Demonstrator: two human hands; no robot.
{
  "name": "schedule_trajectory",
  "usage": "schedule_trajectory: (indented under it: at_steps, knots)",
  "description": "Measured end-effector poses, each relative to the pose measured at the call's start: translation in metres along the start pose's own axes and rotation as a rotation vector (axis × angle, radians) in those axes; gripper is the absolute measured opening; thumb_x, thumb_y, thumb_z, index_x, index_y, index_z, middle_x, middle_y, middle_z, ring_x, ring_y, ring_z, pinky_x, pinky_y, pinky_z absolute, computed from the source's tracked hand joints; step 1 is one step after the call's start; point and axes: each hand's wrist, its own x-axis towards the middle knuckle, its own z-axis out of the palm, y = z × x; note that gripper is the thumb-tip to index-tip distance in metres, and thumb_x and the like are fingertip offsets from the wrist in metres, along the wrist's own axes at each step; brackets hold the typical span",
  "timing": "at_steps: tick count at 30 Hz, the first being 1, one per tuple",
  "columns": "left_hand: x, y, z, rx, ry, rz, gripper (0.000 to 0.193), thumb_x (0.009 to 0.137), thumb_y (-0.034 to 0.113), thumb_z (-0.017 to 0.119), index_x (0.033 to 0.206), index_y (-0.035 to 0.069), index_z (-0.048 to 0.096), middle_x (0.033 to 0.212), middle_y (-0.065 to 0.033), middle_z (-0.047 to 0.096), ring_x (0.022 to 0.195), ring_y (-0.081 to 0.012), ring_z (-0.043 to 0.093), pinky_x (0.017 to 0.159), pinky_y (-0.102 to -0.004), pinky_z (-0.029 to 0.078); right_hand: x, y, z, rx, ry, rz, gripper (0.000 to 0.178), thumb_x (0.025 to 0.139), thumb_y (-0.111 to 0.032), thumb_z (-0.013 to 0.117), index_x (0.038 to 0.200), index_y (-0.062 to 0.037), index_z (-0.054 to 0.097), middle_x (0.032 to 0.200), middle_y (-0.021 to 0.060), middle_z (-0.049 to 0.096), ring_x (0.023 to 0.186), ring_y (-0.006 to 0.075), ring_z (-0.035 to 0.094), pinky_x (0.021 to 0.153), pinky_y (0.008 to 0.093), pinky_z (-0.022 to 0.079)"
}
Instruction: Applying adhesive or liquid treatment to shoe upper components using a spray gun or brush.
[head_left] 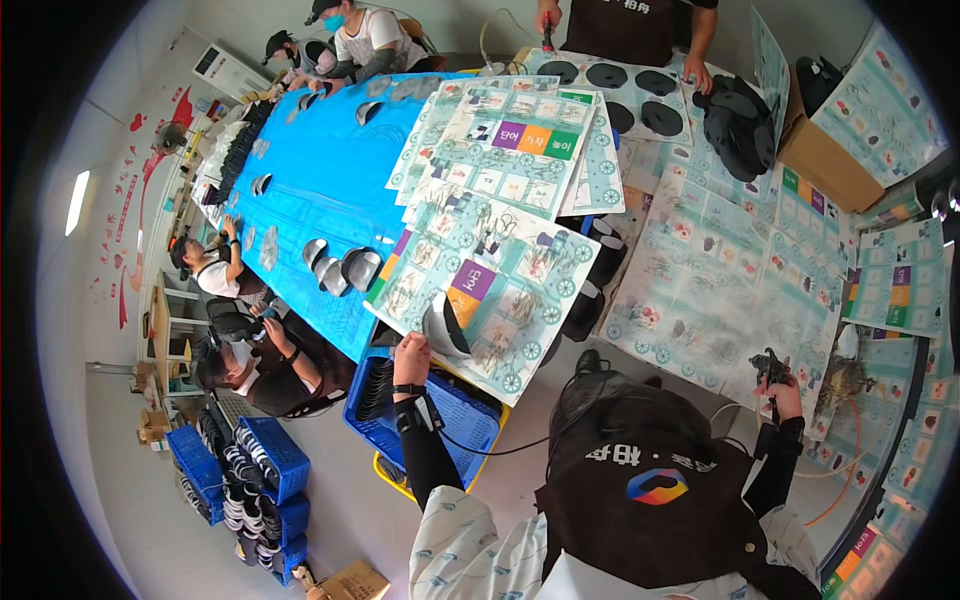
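My left hand (411, 358) is closed at the near edge of a stiff printed board (520, 300), apparently pinching it. A curved grey-and-black piece (445, 325) lies on that board just beside my fingers. The board overlaps other printed boards (530, 125), and dark scribbles or strands mark its surface. Over on the right, my right hand (785, 393) is wrapped around a black spray gun (770, 368). The gun is above the near right corner of a table covered with smudged printed sheets (710, 280).
A blue-covered table (320, 210) bears several curved pieces (360, 268). Below my left hand is a blue basket (470, 415) with black pieces. Stacked blue baskets (275, 450) stand at left. Across the table a person (620, 30) works by black ovals (660, 118); other people sit leftward. A cardboard box (830, 165) stands far right.
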Motion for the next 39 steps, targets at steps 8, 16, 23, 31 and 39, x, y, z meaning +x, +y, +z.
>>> schedule_trajectory:
  at_steps: [8, 16, 23, 31, 39]
  knots:
    - [-0.023, -0.049, -0.02, 0.198, 0.081, 0.139, 0.012, 0.092, 0.013, 0.059, 0.081, 0.008, 0.059, 0.071, 0.0041, 0.051, 0.064, -0.0072, 0.046, 0.057, -0.0228, 0.035, -0.018, -0.006, 0.007, 0.074, 0.09, -0.041, 0.034, 0.067, -0.006, 0.053, 0.097, 0.0015, 0.066, 0.08, 0.0081, 0.069, 0.075, 0.0209, 0.068, 0.044, 0.0346, 0.049]
    - [-0.042, 0.111, 0.023, 0.629, -0.017, 0.109, 0.012, 0.087, 0.007, 0.061, 0.077, 0.003, 0.061, 0.069, 0.0013, 0.056, 0.058, -0.0074, 0.049, 0.052, -0.0221, 0.038, -0.031, -0.016, 0.014, 0.073, 0.083, 0.009, 0.036, 0.065, -0.006, 0.052, 0.098, 0.0022, 0.065, 0.082, 0.0108, 0.07, 0.073, 0.0211, 0.066, 0.045, 0.0332, 0.049]
    - [0.168, 0.176, 0.051, 1.098, -0.17, 0.376, 0.014, 0.08, 0.013, 0.066, 0.079, -0.001, 0.067, 0.068, -0.0105, 0.068, 0.061, -0.0154, 0.066, 0.054, -0.0306, 0.051, -0.029, -0.035, 0.026, 0.042, 0.114, -0.015, 0.036, 0.066, -0.007, 0.053, 0.099, 0.0026, 0.065, 0.081, 0.0096, 0.071, 0.073, 0.0193, 0.066, 0.047, 0.0334, 0.05]
    - [0.306, 0.139, 0.053, 0.914, -0.131, 0.203, 0.023, 0.082, 0.01, 0.064, 0.103, 0.003, 0.07, 0.083, -0.0105, 0.074, 0.061, -0.0166, 0.066, 0.055, -0.0299, 0.051, -0.071, -0.01, 0.017, 0.09, 0.178, -0.014, 0.033, 0.066, -0.006, 0.057, 0.096, 0.0032, 0.067, 0.081, 0.0091, 0.071, 0.074, 0.0189, 0.068, 0.047, 0.03, 0.046]
    - [0.327, 0.113, 0.026, 1.037, -0.121, 0.434, 0.033, 0.096, 0.0, 0.045, 0.12, 0.0, 0.068, 0.113, -0.0142, 0.072, 0.1, -0.0217, 0.068, 0.083, -0.0338, 0.055, -0.082, 0.044, -0.003, 0.148, 0.206, -0.046, 0.056, 0.066, -0.006, 0.06, 0.122, -0.0073, 0.062, 0.094, 0.0039, 0.07, 0.079, 0.0174, 0.068, 0.047, 0.031, 0.047]
